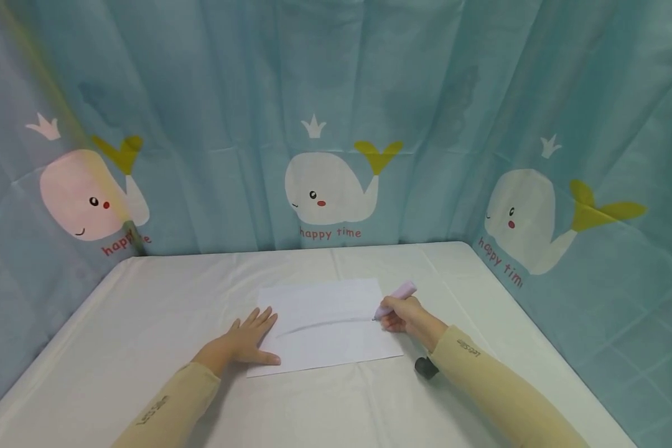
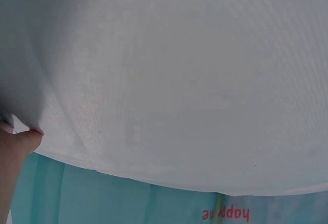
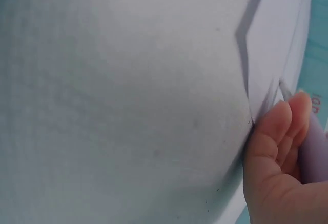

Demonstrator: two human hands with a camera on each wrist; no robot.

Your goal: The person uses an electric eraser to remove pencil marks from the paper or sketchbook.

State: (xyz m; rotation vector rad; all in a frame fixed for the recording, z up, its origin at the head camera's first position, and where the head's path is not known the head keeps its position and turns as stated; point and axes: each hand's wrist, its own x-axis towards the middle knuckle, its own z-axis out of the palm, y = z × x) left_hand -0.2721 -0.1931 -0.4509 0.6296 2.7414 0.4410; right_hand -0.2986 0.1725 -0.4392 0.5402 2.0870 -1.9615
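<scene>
A white sheet of paper (image 1: 325, 354) lies on the white-covered table. A faint grey curved streak (image 1: 319, 324) runs across it. My left hand (image 1: 245, 341) rests on the paper's left edge with fingers spread; only part of it (image 2: 18, 149) shows at the left of the left wrist view. At the paper's right side, my right hand (image 1: 404, 316) pinches a thick lilac marker (image 1: 404, 290). Its dark tip points down-left at the streak's right end. In the right wrist view, the marker (image 3: 313, 147) is partly hidden behind the fingers (image 3: 271, 126).
The white cloth (image 1: 162, 311) covers the table and shows some creases. A small dark object (image 1: 425, 368) sits beside the right sleeve, partly hidden by it. Blue curtains (image 1: 229, 155) with printed whales stand around the table's back and sides.
</scene>
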